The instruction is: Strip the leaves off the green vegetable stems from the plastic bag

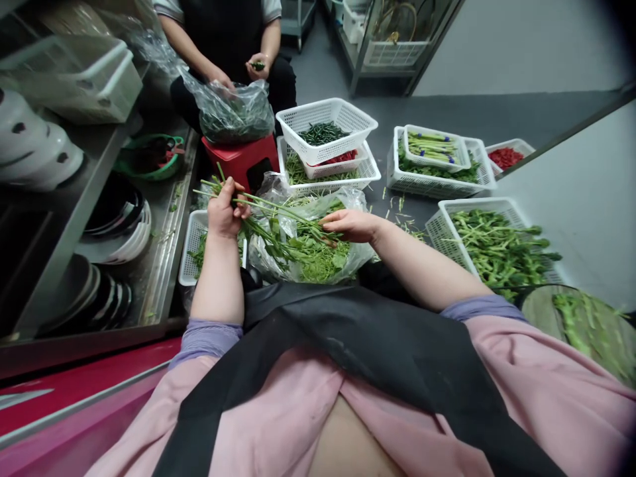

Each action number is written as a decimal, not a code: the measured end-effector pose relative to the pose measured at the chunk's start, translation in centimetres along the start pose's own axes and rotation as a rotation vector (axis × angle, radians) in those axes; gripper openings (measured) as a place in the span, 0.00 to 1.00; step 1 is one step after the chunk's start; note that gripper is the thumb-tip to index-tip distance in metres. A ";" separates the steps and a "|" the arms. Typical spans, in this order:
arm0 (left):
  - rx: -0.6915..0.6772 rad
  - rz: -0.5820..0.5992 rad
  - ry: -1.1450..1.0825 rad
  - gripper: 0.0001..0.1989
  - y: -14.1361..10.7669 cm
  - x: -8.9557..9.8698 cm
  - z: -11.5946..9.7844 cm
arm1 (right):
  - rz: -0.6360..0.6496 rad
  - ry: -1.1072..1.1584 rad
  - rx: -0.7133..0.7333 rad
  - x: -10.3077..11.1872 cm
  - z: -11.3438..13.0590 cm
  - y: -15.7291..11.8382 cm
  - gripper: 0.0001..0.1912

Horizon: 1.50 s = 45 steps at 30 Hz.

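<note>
My left hand (pixel 227 209) is closed around long green stems (pixel 271 205), whose cut ends stick out above and left of it. The stems run rightward to my right hand (pixel 352 226), where their leafy ends lie at its fingertips. The fingers of that hand are stretched out, with the thumb a little apart. Below both hands lies an open clear plastic bag (pixel 358 256) full of leafy greens (pixel 318 260). Just left of the bag, a small white basket (pixel 187 262) with more greens is partly hidden by my left forearm.
Across from me a person's hands (pixel 261 65) work over a bag of greens (pixel 237 116) on a red box (pixel 241 158). White baskets (pixel 328 109) of vegetables stand ahead and right, another basket (pixel 447 232) nearer. A metal shelf (pixel 163 265) with dishes borders the left; a round board (pixel 541 311) lies right.
</note>
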<state>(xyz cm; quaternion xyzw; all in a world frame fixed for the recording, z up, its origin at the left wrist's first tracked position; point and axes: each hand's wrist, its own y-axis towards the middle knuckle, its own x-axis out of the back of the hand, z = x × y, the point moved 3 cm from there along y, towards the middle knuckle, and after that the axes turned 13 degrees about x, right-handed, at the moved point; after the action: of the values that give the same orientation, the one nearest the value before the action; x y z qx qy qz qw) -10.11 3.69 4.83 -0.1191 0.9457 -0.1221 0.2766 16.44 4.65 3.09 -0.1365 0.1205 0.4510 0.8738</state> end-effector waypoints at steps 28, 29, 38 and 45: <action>0.032 0.045 -0.146 0.17 0.4 1.3 0.2 | -0.196 0.183 0.284 -1.2 -2.3 -1.2 0.18; 0.029 0.040 -0.140 0.17 0.4 1.3 0.2 | -0.210 0.175 0.281 -1.3 -2.4 -1.0 0.18; 0.020 -0.010 -0.086 0.17 0.3 1.3 0.2 | -0.235 -0.152 0.226 -2.7 -1.9 -0.5 0.19; -0.081 -0.074 -0.076 0.17 0.8 1.7 -0.5 | -0.515 -0.376 0.221 0.1 -3.5 -0.1 0.10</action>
<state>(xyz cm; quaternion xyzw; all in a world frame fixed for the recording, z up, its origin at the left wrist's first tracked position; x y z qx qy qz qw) -11.88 3.98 4.16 -0.1698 0.9336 -0.0891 0.3027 16.32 3.46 -0.17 0.0189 -0.0330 0.2171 0.9754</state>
